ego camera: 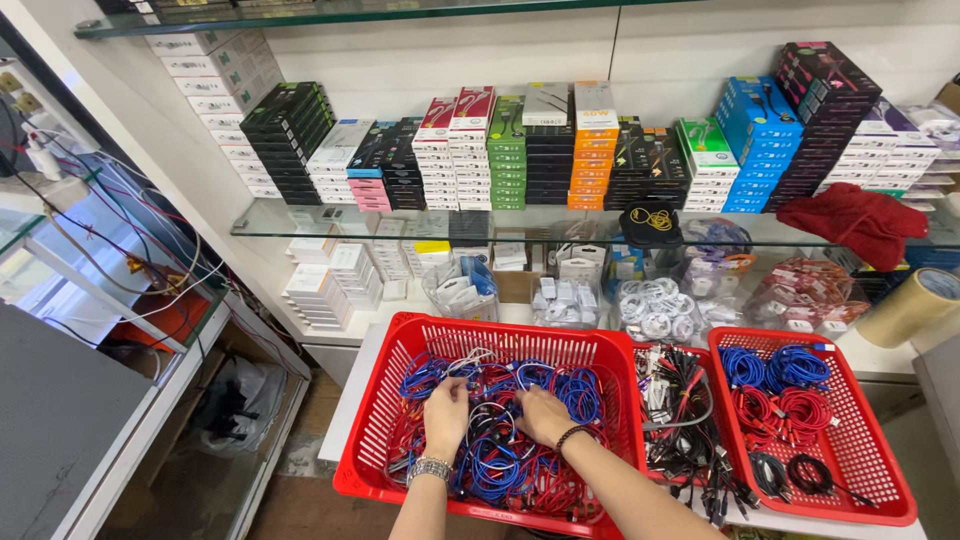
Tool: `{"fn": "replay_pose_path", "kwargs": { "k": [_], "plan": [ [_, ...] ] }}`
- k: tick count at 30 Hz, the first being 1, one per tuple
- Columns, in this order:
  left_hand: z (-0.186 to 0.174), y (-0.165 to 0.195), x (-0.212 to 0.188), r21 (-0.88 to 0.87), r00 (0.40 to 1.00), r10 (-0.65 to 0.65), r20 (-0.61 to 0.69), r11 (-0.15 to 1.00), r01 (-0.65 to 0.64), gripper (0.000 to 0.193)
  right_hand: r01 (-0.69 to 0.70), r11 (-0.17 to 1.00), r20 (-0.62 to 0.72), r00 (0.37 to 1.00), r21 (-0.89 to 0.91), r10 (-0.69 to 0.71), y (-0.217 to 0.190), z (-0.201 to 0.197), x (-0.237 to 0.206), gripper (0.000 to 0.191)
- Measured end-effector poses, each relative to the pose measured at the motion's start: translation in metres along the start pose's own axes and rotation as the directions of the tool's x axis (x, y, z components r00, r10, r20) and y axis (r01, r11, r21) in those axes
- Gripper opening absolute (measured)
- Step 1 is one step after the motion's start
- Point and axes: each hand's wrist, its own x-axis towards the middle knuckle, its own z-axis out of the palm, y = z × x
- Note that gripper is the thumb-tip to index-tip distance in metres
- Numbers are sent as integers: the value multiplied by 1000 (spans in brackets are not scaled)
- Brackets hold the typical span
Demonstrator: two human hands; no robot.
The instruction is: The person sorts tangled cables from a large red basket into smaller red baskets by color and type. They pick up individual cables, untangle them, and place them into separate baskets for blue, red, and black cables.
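Note:
A large red plastic basket (395,372) sits in front of me, filled with a tangle of blue, red and black cables (500,470). My left hand (446,414), with a metal watch at the wrist, is pressed down into the cables left of centre. My right hand (543,414), with a dark bead bracelet, digs into the cables just to the right of it. Both hands have fingers curled among the cables; whether either one grips a particular cable I cannot make out.
A second red basket (880,470) at the right holds coiled blue, red and black cables. Between the baskets lies a pile of black cables (680,420). Glass shelves behind carry stacked boxes, a red cloth (855,222) and bags of accessories. A tape roll (915,305) lies far right.

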Motion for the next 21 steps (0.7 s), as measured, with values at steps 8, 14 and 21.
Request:
{"fn": "replay_pose_path", "kwargs": {
  "k": [8,14,21],
  "plan": [
    [-29,13,-5,-418,849,5,529,872,254,38,-339,751,329,929,567,171,-33,-56,38,27],
    [-8,55,-27,-414,784,193,589,906,88,34,14,816,-157,983,578,95,-15,-183,35,27],
    [26,73,-41,-103,802,353,483,932,-348,26,131,549,-407,812,825,418,103,-262,-25,21]
  ]
}}
